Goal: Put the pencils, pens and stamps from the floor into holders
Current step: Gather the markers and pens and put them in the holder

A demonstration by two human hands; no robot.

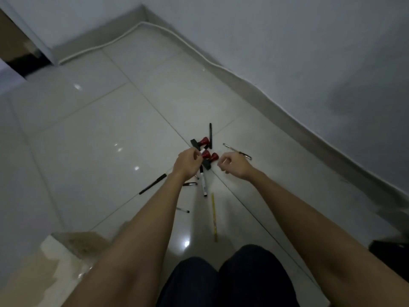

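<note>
Pens, a pencil and stamps lie scattered on the pale tiled floor point(93, 134). Three red-handled stamps sit in a cluster: one point(200, 141) farther off, two point(209, 157) between my hands. My left hand point(188, 163) is over the cluster with its fingers curled around a white marker point(47, 149) near a stamp handle. My right hand point(233, 165) hovers just right of the stamps, fingers loosely curled, holding nothing. A black pen point(210, 135) lies beyond the stamps, another black pen point(152, 184) to the left. A white marker point(203, 183) and a yellow pencil point(214, 217) lie nearer me. No holder is in view.
A silver pen point(236, 151) lies behind my right hand, and a small clear pen point(183, 210) lies by my left forearm. A white cable point(155, 27) runs along the skirting of the grey wall. My dark-trousered knees point(225, 280) are at the bottom. A dark object point(389, 251) sits at far right.
</note>
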